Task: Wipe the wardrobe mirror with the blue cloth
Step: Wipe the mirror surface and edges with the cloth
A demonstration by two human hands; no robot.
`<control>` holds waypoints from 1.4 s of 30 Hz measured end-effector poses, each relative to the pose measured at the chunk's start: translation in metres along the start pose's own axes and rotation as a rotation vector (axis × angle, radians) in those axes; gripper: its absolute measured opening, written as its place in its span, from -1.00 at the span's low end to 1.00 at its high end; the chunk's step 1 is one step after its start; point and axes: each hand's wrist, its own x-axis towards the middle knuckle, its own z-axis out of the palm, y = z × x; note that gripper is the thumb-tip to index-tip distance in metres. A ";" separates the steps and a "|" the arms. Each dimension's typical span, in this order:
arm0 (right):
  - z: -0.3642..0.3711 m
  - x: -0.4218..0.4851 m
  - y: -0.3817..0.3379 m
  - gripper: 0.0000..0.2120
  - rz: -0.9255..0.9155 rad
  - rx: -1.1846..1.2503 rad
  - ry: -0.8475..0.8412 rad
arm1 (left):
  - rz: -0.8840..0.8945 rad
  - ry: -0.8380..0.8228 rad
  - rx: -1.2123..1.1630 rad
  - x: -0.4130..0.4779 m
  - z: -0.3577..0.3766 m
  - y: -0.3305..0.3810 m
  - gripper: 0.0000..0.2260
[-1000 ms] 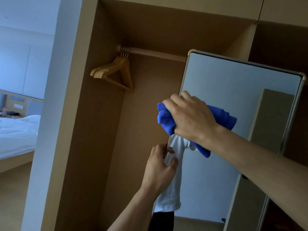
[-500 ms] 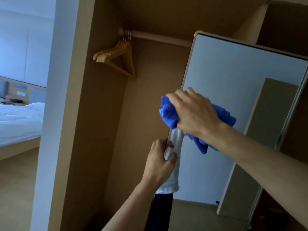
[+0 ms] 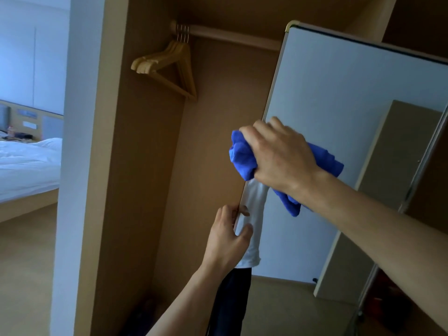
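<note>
The wardrobe mirror (image 3: 339, 98) is a tall framed panel swung out at the right of the open wardrobe, reflecting a pale wall and a person's white shirt. My right hand (image 3: 278, 154) grips the bunched blue cloth (image 3: 242, 158) and presses it against the mirror's left edge at mid height. Part of the cloth hangs below my wrist. Lower down, my left hand (image 3: 228, 238) holds the mirror's left edge, thumb on the glass side and fingers behind the frame.
Several wooden hangers (image 3: 169, 66) hang from the rail (image 3: 230, 36) inside the brown wardrobe (image 3: 150, 166). A pale wall edge (image 3: 75, 166) stands to the left, with a white bed (image 3: 26, 166) in the room beyond. Carpet floor lies below.
My right hand with the cloth has slid slightly down the mirror's left edge. The view has tilted, so the mirror's top sits higher in frame. My left hand keeps its hold.
</note>
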 end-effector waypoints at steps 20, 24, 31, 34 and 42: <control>0.002 -0.021 -0.023 -0.70 0.070 0.067 -0.087 | -0.090 -0.074 -0.032 -0.027 -0.002 -0.020 -0.73; -0.001 -0.007 -0.012 -0.73 0.093 0.079 -0.048 | -0.105 -0.084 -0.037 -0.031 -0.004 -0.023 -0.72; 0.016 -0.053 -0.047 -0.70 -0.010 0.086 -0.101 | -0.161 -0.115 -0.025 -0.043 -0.004 -0.035 -0.69; 0.028 -0.079 -0.070 -0.70 -0.004 0.132 -0.169 | -0.181 -0.109 -0.030 -0.044 -0.004 -0.035 -0.71; 0.041 -0.115 -0.106 -0.61 0.001 0.181 -0.307 | -0.014 -0.061 0.090 -0.050 0.000 -0.042 -0.47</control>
